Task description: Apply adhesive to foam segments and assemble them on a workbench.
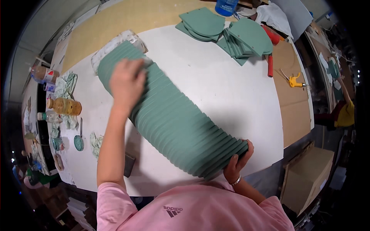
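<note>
A long row of thin green panels [173, 123] with rounded edges leans slantwise across the white tabletop. My left hand [127, 82], blurred by motion, is over the row's far left end with its fingers curled. A small pale edge shows beside those fingers, and what they hold I cannot make out. At the near right end, my right hand [239, 161] grips the last panels, thumb on one side and fingers around the outer edge. A white, stained block [101, 57] lies behind the far end of the row.
Stacks of similar green panels [202, 23] lie at the back beside a blue container [226, 7]. To the right are a red-handled tool [270, 65] and a yellow air gun [295, 81] on cardboard [295, 115]. Bottles [65, 106] and crumpled cloths line the left; a dark block [129, 164] lies near my left arm.
</note>
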Motion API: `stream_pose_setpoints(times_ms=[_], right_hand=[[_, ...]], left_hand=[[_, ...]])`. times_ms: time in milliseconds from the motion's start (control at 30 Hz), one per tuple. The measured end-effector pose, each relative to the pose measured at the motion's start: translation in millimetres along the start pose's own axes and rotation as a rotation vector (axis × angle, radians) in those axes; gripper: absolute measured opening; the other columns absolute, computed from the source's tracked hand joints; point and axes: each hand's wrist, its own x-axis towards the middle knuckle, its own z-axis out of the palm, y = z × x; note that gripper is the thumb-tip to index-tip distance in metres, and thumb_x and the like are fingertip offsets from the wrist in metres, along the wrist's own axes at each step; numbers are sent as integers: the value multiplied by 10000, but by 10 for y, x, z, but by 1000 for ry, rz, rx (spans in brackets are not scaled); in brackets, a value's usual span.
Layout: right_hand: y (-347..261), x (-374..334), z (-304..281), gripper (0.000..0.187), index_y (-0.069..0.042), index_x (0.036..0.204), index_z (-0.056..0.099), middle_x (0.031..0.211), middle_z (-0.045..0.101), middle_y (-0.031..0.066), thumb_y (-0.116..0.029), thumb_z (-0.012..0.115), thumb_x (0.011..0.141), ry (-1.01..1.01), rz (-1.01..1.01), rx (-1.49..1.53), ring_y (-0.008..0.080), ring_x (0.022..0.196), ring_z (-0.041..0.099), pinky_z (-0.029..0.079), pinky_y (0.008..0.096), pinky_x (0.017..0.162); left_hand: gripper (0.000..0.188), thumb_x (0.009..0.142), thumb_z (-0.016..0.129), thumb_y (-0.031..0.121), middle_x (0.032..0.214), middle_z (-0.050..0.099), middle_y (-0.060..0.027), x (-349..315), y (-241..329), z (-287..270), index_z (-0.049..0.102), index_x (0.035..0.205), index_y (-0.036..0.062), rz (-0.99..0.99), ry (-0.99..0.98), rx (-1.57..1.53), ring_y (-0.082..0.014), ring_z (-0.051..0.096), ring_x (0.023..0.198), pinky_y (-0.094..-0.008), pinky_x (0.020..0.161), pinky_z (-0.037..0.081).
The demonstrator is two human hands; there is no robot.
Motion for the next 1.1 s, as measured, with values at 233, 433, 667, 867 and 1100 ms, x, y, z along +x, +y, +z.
stream_pose_setpoints(times_ms=[233,433,667,867,1100], right_hand=[[-11,-4,-14,584,41,1462,262,1366,388,168,-238,427,977,-9,-24,-43,257,1199,435,331,407,1064],[9,-29,-21,591,42,1460,261,1369,383,159,-278,421,989,20,33,-10,249,1188,437,343,407,1052],[50,-30,-21,592,49,1454,263,1377,373,162,-274,402,978,29,46,-63,253,1206,420,325,402,1064],[-69,-11,73,618,63,1430,293,1340,381,179,-202,425,888,83,93,17,271,1205,416,311,426,1086],[-10,-22,45,632,63,1434,290,1338,381,177,-189,417,868,112,123,-12,263,1192,422,314,422,1085]], left_hand=[[255,827,684,89,927,633,-78,-143,-916,-107,721,1064,176,-423,95,37,-261,638,876,-374,762,526],[311,826,688,46,918,619,-66,-371,-664,-297,692,1108,176,-299,2,77,-268,613,881,-367,768,508],[460,790,650,-8,902,560,-49,-333,-823,-314,683,1165,255,-231,58,91,-252,570,932,-383,761,501],[465,785,616,-37,893,543,-46,-551,-1040,-301,696,1146,245,-309,89,117,-256,540,885,-375,752,489],[451,779,580,-63,878,532,-54,-659,-983,-309,701,1119,208,-296,41,34,-262,528,884,-367,766,481]])
